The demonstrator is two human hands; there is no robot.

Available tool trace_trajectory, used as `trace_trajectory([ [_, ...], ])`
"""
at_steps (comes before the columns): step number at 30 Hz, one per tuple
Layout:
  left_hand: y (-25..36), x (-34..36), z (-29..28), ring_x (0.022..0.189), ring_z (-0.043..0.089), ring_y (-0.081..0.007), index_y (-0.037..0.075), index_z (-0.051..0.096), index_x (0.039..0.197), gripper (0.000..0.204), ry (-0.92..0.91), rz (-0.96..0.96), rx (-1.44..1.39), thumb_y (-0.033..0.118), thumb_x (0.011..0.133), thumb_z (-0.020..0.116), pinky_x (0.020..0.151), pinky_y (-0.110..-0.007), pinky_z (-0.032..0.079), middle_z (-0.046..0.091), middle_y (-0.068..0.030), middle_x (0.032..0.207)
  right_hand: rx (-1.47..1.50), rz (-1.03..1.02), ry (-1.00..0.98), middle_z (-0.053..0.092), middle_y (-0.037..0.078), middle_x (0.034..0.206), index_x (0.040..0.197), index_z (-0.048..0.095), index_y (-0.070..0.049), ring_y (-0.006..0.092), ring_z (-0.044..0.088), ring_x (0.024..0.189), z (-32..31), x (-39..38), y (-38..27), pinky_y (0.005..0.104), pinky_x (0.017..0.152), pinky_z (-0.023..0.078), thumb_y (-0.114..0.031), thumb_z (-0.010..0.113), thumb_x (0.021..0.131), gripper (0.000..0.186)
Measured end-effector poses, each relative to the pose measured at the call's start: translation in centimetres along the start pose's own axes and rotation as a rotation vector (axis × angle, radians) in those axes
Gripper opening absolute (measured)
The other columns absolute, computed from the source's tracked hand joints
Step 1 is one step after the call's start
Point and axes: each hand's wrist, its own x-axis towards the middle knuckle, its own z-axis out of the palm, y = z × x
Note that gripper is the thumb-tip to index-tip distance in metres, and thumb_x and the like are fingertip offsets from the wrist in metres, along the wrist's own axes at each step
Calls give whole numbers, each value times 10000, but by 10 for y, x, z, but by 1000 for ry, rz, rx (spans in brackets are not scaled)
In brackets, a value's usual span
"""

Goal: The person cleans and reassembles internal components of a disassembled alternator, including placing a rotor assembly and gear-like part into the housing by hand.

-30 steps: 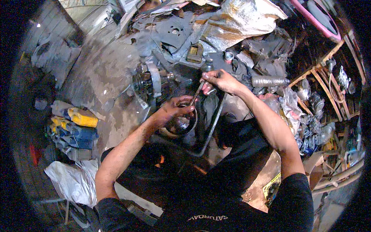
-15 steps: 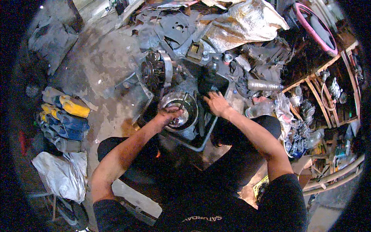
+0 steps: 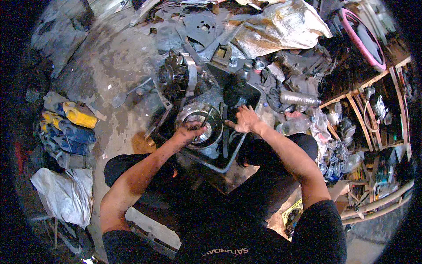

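Lowered since a second ago, right hand spreads, empty, over the tray. I see left hand curled by the rod over the tray's bowl; its grip I can't tell.

The camera sits on the person's head, the left one of a pair. It looks down at the left hand and the right hand, near enough to show their fingers. The view is wide and round, so straight edges bend. It catches the dark shirt behind both hands and floor past the left hand.
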Motion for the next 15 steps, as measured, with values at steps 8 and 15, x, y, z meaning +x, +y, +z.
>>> trace_trajectory([
  [8,-11,21,3,931,621,-180,51,682,1047,460,102,221,21,438,802,722,869,-291,461,681,-88,974,398,198,212,608,235,1078,1153,603,-49,404,594,1020,45,71,19,465,853,510,-74,574,751,403],
  [15,-16,12,-4,1021,611,-184,56,629,1134,532,51,7,-4,420,773,769,901,-300,477,623,-87,1171,271,359,870,416,324,1296,1393,367,-91,480,411,1211,-70,72,32,577,988,365,-283,552,875,582],
])
